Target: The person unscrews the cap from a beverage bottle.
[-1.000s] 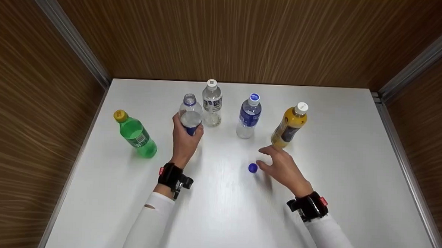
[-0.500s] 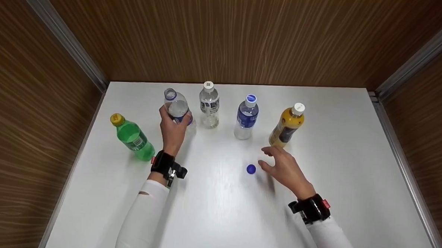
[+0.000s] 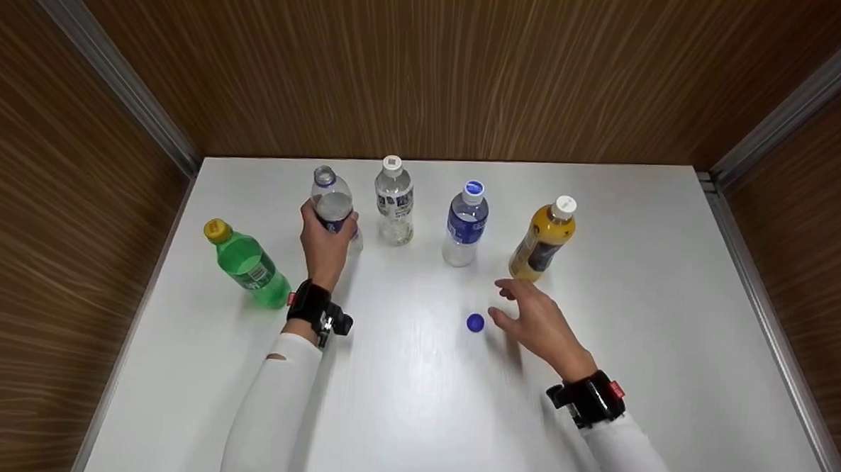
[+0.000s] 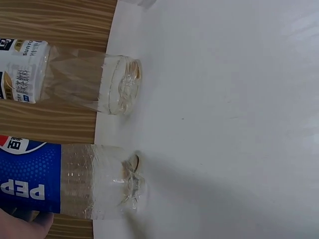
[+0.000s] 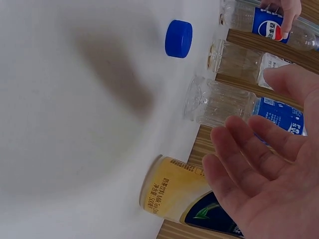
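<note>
My left hand (image 3: pixel 326 249) grips a clear Pepsi bottle (image 4: pixel 75 181) round its blue label; its neck is bare, with no cap on it. In the left wrist view the bottle's base stands at the white tabletop. My right hand (image 3: pixel 538 326) hovers with relaxed fingers and holds nothing. Just left of its thumb a blue bottle cap (image 3: pixel 475 323) lies on the table. Beyond the right fingers stands a yellow milk tea bottle (image 5: pixel 174 189) with a white cap. To the right of the Pepsi bottle is a clear bottle (image 3: pixel 395 206) with a white cap.
A bottle with a blue label (image 3: pixel 465 227) stands between the white-capped clear bottle and the milk tea. At the left, a green bottle (image 3: pixel 252 265) with a yellow cap stands near my left wrist. Wood-grain panels (image 3: pixel 428 66) enclose the white table (image 3: pixel 399 405).
My left hand has carried the Pepsi bottle left, away from the white-capped clear bottle, and stood it more upright. My right hand stays nearly where it was, beside the blue cap.
</note>
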Motion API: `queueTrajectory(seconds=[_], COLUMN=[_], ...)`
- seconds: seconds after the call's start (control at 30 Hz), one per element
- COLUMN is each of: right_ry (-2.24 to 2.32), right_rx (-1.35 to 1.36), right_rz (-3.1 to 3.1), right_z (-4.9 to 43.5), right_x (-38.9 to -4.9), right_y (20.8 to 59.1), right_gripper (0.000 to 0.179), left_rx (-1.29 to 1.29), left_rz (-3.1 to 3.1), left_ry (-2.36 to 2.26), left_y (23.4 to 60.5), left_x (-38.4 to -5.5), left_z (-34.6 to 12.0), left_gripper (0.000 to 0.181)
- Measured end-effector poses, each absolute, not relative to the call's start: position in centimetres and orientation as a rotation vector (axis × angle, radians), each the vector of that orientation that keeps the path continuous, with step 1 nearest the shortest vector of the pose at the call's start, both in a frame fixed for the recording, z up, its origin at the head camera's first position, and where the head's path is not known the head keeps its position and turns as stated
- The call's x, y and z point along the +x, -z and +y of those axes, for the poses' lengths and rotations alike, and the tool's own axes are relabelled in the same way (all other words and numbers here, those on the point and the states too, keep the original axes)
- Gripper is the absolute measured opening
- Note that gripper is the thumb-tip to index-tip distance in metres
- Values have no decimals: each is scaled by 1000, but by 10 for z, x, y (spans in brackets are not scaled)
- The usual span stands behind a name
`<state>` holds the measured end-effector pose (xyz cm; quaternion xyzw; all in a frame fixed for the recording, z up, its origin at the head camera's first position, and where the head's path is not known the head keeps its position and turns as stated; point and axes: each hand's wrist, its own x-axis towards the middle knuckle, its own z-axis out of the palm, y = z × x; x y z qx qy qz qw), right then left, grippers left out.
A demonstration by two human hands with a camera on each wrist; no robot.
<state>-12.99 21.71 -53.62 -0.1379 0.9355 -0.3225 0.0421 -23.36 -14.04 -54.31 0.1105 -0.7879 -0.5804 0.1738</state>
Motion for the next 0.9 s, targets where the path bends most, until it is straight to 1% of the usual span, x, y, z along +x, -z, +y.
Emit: queueTrajectory(seconds=[0.17, 0.23, 0.33, 0.47, 0.57, 0.77, 0.9], right_ry=[976, 978, 979, 979, 980, 988, 978], right_rx=[-432, -438, -437, -426, -419, -437, -441], right_rz=[2881, 2882, 2872, 2859, 2857, 2864, 2883], right_z=[216, 216, 217, 216, 216, 216, 216], right_x=[-129, -129, -129, -129, -129, -129, -129], right_y=[535, 535, 535, 534, 534, 535, 535], right_gripper=[50, 49, 50, 49, 49, 49, 48], left_rx=[328, 328, 320, 293, 267, 179, 76], left_rz=[-2231, -2235, -2243, -2247, -2255, -2280, -2267], left_ry=[1641, 1639, 1653, 1686, 1664, 1489, 1401], left_y=[545, 546, 547, 545, 539, 522, 509], left_x=[-235, -235, -234, -231, -228, -220, -215], left_z=[-139, -139, -137, -135, -132, -129, -129], left_gripper=[81, 84, 93, 109, 115, 114, 111])
